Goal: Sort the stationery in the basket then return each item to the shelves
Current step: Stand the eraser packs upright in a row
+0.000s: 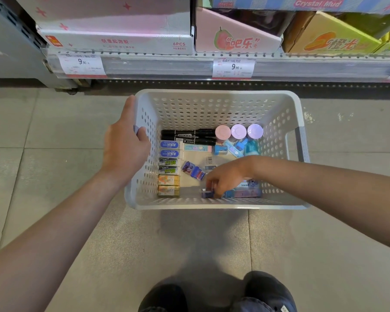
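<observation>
Shoes (pixel 216 293) planted, my left hand (pixel 124 149) grips the basket (pixel 214 204) rim while my right hand (pixel 225 179) pinches a small purple box (pixel 206 194) inside; hasty lifting could scatter the sorted erasers (pixel 169 163).

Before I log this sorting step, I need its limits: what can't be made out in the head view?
- What the right hand pinches: fingers cover most of a small purple item.
- Flat blue packs at the basket near wall: partly hidden by that hand.
- Eraser labels: too small.
- Upper shelf boxes: cut off by the top edge.
</observation>
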